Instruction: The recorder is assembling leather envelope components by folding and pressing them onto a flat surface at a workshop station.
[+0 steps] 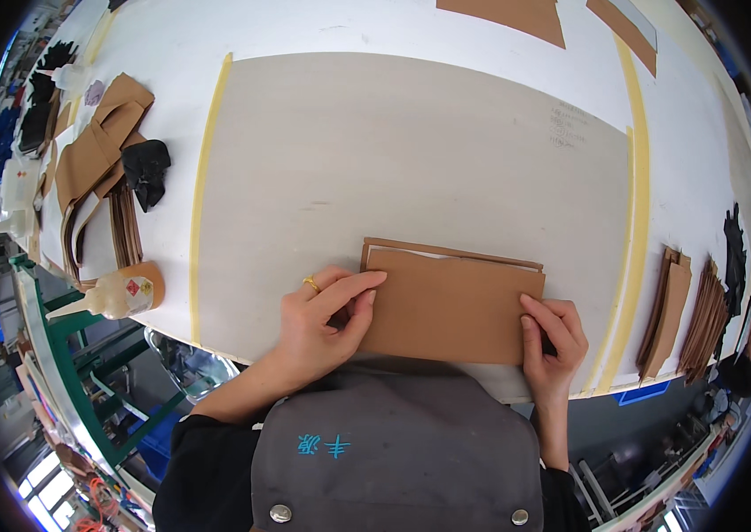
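A brown folded sheet [446,306], like leather or card, lies near the table's front edge with a white strip showing under its upper edge. Its left side is pinched by my left hand [326,315], thumb and index finger at the upper left corner; a gold ring is on one finger. At the opposite side my right hand [557,344] grips the right edge, thumb and fingers near the upper right. The sheet rests on the grey mat [411,142].
Yellow tape [207,204] borders the mat. To the left are a glue bottle [122,291], a crumpled black cloth or bag [146,170] and brown pieces [96,155]. Stacked brown strips [664,310] and a black glove [734,257] lie right. Another brown sheet [508,16] lies far back.
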A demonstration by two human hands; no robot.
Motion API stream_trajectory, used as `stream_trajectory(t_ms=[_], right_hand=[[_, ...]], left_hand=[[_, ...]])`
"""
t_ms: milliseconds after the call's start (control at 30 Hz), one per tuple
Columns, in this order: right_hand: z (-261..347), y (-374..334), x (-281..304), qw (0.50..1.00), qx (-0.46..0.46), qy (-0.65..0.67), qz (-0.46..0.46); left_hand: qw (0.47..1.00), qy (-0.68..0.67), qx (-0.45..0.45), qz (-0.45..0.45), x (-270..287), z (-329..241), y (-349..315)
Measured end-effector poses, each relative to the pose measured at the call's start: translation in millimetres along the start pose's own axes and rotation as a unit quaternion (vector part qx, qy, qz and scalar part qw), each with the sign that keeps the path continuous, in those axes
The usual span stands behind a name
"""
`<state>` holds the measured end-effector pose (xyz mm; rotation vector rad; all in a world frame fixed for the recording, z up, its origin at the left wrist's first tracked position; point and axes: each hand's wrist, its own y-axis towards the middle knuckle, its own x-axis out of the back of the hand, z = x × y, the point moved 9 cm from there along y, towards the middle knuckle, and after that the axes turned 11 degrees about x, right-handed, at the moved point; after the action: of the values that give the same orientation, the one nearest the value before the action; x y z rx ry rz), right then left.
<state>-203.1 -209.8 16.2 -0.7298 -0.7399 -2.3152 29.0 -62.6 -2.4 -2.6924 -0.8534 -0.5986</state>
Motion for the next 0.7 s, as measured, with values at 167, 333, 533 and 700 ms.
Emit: stream_trajectory(t_ms=[167, 333, 533, 700], right_hand=[[5, -4, 6, 0.998, 0.062, -0.016, -0.014], [7, -1, 5, 0.998, 0.058, -0.024, -0.023], [1, 0, 1, 0.999, 0.02, -0.035, -0.016], [1, -1, 1, 0.999, 0.017, -0.027, -0.017]], left_hand=[[0.996, 0.024, -0.081, 0.037, -1, -9, -3], [0.991, 0.041, -0.128, 0.013, -1, -16, -6], [0.997, 0.031, -0.07, -0.02, 0, -7, -3], [0.996, 0.057, -0.061, -0.029, 1, -7, -1]])
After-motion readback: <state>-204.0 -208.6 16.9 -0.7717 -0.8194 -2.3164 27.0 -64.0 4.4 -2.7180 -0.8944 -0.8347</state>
